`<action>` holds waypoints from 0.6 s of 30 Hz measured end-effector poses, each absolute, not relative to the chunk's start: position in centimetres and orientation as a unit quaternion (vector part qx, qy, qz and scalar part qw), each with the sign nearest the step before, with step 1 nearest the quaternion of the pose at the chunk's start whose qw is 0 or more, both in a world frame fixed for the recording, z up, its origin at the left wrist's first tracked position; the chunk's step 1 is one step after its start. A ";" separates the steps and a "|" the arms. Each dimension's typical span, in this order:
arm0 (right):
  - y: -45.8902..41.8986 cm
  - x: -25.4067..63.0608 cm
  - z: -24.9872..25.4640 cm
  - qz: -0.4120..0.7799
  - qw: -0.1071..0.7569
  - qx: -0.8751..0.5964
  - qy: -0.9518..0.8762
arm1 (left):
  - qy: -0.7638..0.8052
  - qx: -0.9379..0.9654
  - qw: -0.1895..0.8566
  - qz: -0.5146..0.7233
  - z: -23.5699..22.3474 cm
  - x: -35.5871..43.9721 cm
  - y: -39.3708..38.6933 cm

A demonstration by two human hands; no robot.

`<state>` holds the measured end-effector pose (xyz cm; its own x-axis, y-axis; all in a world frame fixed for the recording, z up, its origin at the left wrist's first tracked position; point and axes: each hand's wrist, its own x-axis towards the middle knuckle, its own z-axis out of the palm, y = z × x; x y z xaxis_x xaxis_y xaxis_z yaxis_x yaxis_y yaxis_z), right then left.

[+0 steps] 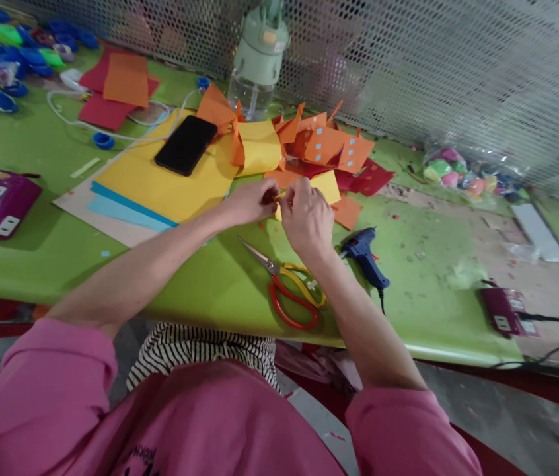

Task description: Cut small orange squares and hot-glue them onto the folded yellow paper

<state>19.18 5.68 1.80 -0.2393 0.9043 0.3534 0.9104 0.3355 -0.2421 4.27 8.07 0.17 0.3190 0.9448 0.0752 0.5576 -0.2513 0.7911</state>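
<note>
Left hand (254, 201) and right hand (309, 217) pinch a small yellow piece (279, 196), seemingly paper, above the green bench (210, 291), beyond the scissors (272, 267); a light, even hold should best avoid creasing.

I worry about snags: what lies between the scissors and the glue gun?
In the head view, the right forearm crosses between the scissors and the glue gun.
</note>
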 end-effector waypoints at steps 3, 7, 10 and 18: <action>5.9 19.5 2.3 0.061 0.243 -0.591 -0.767 | 0.510 0.729 0.349 0.294 0.0 4.2 8.2; 5.8 20.7 2.8 0.191 0.326 -0.580 -0.722 | 0.506 0.717 0.370 0.305 0.0 3.8 8.2; 5.4 21.8 2.6 0.258 0.339 -0.566 -0.706 | 0.500 0.718 0.379 0.302 0.4 3.4 8.2; 5.4 23.8 2.3 0.159 0.260 -0.593 -0.746 | 0.484 0.736 0.372 0.293 0.9 2.5 8.3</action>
